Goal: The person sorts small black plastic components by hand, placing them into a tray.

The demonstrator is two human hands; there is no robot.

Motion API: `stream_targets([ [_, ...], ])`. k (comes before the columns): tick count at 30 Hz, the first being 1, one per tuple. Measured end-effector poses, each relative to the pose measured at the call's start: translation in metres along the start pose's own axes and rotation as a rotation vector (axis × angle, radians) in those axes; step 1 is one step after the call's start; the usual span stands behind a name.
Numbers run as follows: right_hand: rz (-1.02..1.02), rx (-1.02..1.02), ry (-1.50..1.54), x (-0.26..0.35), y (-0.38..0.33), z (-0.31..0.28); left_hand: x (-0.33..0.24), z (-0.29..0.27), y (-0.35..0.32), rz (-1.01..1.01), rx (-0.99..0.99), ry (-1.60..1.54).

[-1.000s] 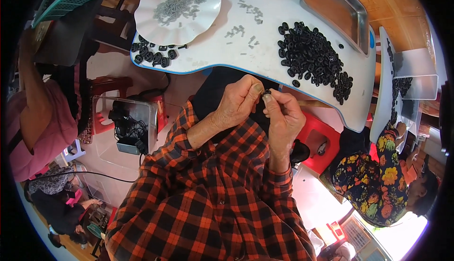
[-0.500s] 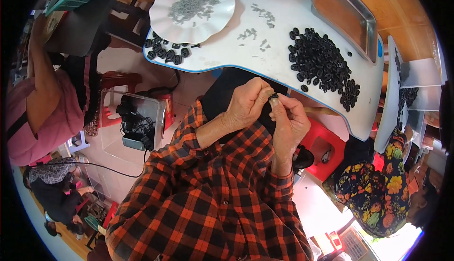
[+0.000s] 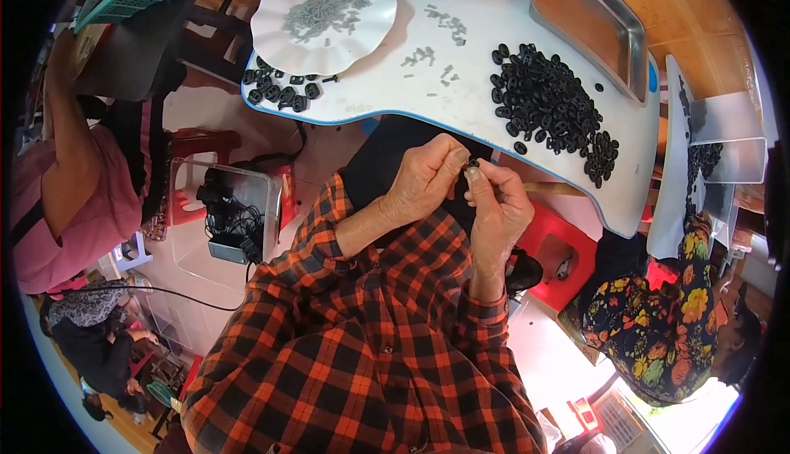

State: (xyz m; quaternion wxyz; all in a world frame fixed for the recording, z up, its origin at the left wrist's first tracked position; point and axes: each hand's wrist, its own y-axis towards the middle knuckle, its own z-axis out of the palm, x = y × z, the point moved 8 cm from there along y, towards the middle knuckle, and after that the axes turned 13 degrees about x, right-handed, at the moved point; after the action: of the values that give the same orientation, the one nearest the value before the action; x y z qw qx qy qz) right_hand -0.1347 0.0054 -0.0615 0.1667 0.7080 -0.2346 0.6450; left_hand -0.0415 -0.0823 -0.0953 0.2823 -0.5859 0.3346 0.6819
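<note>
Both your hands meet just below the near edge of the surface (image 3: 387, 100), over your lap. Left hand (image 3: 424, 181) and right hand (image 3: 494, 203) pinch one small black part (image 3: 473, 162) between their fingertips; it is mostly hidden, so its exact shape cannot be told. Both grips are narrow, closed on that part.

Judgement on handling: the part looks like hard plastic, stiff and very light, the same kind as the black pile (image 3: 555, 113) on the surface. It is too small for a whole-hand hold; take it by its outer edges between thumb and forefinger tips. Smooth and tiny, so it can likely flick out of a pinch and drop into your lap or onto the floor. Keep your fingers close to the middle.

Also on the surface: a white plate (image 3: 271, 22) with small grey pieces (image 3: 322, 11), loose grey pieces (image 3: 428, 57) beside it, a smaller black cluster (image 3: 280, 90) at the left edge, a metal tray (image 3: 588, 22) far right
</note>
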Motion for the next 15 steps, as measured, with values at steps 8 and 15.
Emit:
stream_targets([
  [8,0.066,-0.044,0.116,-0.013,-0.004,-0.012,0.007,0.009,0.0,-0.058,0.044,-0.109],
  [15,0.029,-0.029,0.178,-0.016,-0.006,-0.015,0.008,0.015,0.002,-0.051,0.053,-0.089],
])
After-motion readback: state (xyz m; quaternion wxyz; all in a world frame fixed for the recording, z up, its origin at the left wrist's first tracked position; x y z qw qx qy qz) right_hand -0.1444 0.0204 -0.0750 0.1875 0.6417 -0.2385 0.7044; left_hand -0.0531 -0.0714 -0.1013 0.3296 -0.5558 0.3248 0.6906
